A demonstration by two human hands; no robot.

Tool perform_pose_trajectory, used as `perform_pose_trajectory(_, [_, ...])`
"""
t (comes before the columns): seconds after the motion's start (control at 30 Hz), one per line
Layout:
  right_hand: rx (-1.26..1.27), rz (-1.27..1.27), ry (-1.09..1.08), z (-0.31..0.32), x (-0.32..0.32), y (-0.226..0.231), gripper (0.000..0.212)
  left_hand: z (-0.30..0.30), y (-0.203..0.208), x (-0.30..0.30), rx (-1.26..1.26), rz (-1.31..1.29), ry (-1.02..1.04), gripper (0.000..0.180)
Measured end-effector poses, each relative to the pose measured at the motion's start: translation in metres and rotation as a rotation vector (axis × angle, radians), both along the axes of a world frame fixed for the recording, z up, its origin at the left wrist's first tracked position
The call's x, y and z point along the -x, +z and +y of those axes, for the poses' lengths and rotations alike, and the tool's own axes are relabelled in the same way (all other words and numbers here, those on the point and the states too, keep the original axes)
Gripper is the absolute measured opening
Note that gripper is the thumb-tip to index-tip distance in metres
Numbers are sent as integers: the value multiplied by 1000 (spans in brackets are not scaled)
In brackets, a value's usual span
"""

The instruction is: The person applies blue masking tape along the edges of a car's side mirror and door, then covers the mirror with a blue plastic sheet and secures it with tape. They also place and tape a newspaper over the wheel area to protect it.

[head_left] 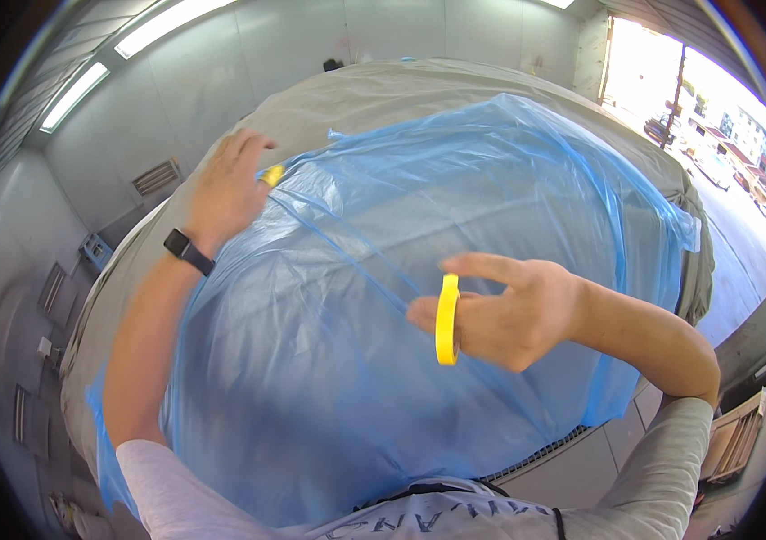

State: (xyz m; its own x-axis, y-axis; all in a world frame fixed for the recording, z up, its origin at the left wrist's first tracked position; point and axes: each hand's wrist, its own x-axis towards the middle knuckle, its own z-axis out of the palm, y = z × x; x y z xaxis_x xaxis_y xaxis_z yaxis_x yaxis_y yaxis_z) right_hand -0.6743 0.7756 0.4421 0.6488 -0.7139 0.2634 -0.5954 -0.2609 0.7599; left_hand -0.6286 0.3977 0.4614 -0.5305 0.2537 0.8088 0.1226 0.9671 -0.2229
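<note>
Translucent blue plastic sheeting (347, 378) is spread over a large, bulky form, with creases pulled diagonally across its middle. At the sheet's upper left edge is my left hand (228, 184), slightly blurred, its fingers stretched out. Beside those fingers a short piece of yellow tape (272, 175) sits on the sheet's edge. My right hand (522, 310) is over the middle of the sheeting with a roll of yellow masking tape (447, 324) hooked round its fingers, the index finger and thumb apart. The roll stands on edge toward me.
A grey-beige cloth cover (356, 99) extends under and beyond the blue plastic. Pale panelled walls (248, 54) with bright strip lights (77, 94) surround the far and left sides. A wide opening (653, 63) at the right leads outdoors. A floor grate (536, 453) runs near my right side.
</note>
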Motion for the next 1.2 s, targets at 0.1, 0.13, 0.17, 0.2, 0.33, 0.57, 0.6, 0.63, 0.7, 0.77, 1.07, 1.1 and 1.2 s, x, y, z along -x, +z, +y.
perform_pose_trajectory(0.1, [2,31,27,6,-10,-12,14,68,1,-46,-442,-494,-413,32])
perform_pose_trajectory(0.13, [2,25,20,6,-13,-16,13,89,-4,-57,-540,-694,-550,31])
perform_pose_trajectory(0.17, [-12,12,7,5,-16,-19,13,105,-8,-68,-575,-818,-762,29])
perform_pose_trajectory(0.2, [-18,12,17,3,-17,-21,10,119,-14,-76,-626,-859,-817,29])
perform_pose_trajectory(0.33, [31,-14,123,-12,-23,-23,11,138,-28,-93,-850,-876,-1011,19])
perform_pose_trajectory(0.57, [194,-624,-228,-23,-43,-11,23,76,0,-47,-1150,-236,-574,22])
perform_pose_trajectory(0.6, [257,-756,-337,-25,-42,-11,29,56,6,-30,-1121,-144,-492,25])
perform_pose_trajectory(0.63, [288,-867,-355,-19,-40,-9,35,33,11,-11,-1149,-111,-396,25])
perform_pose_trajectory(0.7, [307,-981,-451,-8,-41,-14,34,-27,24,27,-1198,21,-338,26])
perform_pose_trajectory(0.77, [328,-1042,-553,9,-45,-25,33,-95,44,50,-1241,168,-339,27])
perform_pose_trajectory(1.07, [358,-934,-776,51,-83,-56,48,-239,87,97,-640,312,108,30])
perform_pose_trajectory(1.1, [347,-903,-780,46,-82,-58,51,-241,81,110,-555,269,194,29])
perform_pose_trajectory(1.2, [328,-862,-799,25,-69,-66,57,-242,47,147,-472,117,362,24])
